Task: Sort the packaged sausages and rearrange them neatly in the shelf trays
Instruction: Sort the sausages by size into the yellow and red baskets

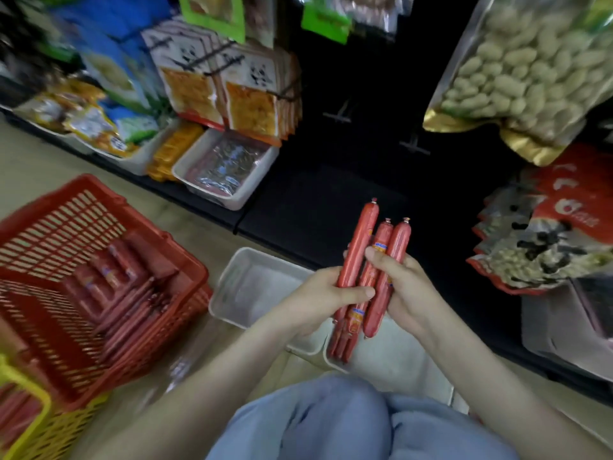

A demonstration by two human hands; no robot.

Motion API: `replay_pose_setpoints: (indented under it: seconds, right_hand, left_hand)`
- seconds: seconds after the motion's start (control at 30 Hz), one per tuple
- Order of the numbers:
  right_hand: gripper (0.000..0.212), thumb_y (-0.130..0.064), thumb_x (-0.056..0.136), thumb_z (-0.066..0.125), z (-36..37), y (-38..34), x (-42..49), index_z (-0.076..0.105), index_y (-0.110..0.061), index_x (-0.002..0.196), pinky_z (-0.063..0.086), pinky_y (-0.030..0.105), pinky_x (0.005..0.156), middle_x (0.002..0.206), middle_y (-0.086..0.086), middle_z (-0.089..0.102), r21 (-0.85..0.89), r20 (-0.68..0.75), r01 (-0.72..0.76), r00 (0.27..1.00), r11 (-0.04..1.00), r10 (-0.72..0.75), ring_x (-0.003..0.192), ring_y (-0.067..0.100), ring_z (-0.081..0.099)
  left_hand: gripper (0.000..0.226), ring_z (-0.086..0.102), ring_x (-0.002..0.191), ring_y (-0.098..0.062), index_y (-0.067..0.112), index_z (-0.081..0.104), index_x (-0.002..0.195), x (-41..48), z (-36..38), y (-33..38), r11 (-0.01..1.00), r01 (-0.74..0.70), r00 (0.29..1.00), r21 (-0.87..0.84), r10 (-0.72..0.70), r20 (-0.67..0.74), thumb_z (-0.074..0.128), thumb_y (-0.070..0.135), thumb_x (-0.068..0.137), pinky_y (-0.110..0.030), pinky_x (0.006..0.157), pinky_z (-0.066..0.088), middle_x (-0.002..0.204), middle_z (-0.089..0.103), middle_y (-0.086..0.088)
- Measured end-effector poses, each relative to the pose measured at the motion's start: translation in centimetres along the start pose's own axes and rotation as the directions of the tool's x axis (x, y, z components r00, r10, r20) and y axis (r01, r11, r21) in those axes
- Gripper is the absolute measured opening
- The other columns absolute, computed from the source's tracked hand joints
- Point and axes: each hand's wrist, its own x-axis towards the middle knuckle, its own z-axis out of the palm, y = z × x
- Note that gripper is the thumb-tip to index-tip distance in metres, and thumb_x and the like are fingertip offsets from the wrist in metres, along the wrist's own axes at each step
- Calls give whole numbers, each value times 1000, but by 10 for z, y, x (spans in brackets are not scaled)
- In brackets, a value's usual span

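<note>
Sausages [360,240] in red casings, each clipped at the tip, stand nearly upright in a small bundle between both hands; three tips show at the top, the left one highest, and the lower ends hang below the palms. The left hand [318,293] grasps the bundle from the left, its thumb laid across the front of the casings; the right hand [408,287] clasps it from the right, fingers curled round the outermost sausage. The bundle is held in the air above two white plastic trays on the floor; the nearer-left tray [262,287] shows a bare bottom, while the second tray [398,360] lies just beside it, partly under the right forearm. Knees in light blue jeans [331,419] fill the bottom edge.

To the left a red plastic basket [66,227] holds packs of red sausages [116,287], blurred; a yellow basket [33,419] touches its near corner, with more red packs inside. On the black shelf [331,200] ahead, a white shelf tray [232,200] holds silvery packets; panda-printed snack packets [232,88] hang above it. At upper right a clear bag of pale nuts [530,68] hangs; red and black packets [547,234] lie fanned below it.
</note>
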Motion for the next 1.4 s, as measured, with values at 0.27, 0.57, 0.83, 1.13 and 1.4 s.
replay_pose_setpoints:
  seconds: [0.27,0.57,0.83,1.13,1.4]
  right_hand:
    - [43,-15,84,59,72,-20,-41,55,4,122,59,36,76,116,19,66,45,189,58,980,997,-66,102,27,68]
    - [24,-1,81,65,193,15,-35,63,4,104,59,35,74,96,16,71,-192,406,-44,906,980,120,93,27,70]
    - [17,5,86,59,315,105,-16,62,5,103,60,35,69,88,18,69,-317,469,-108,846,942,255,75,22,70]
    - [38,0,85,65,427,251,-10,54,-10,120,54,23,84,104,5,67,-612,689,124,568,781,450,96,16,64]
    - [118,-34,78,76,436,333,16,-21,-24,144,1,33,118,160,8,-4,-423,852,906,408,-29,330,148,25,-4]
  left_hand:
    - [7,69,72,-14,8,61,96,-76,-29,29,991,63,996,-121,-56,66,56,5,93,-30,71,59,79,70,-3]
    - [12,70,76,-12,7,61,103,-157,-108,28,978,-54,987,-203,21,-159,53,4,95,-28,68,58,84,72,-2]
    - [42,67,103,-23,15,61,117,-233,-202,-37,966,-150,800,-211,-7,-599,75,28,79,-45,99,48,110,71,-6]
    - [21,58,50,5,12,58,95,-327,-272,-114,921,-278,530,-272,-90,-843,64,-5,85,-8,48,41,57,65,12]
    - [36,63,100,-33,21,56,123,-411,-348,-213,599,800,112,23,-112,-987,63,29,89,-36,74,47,106,69,-12]
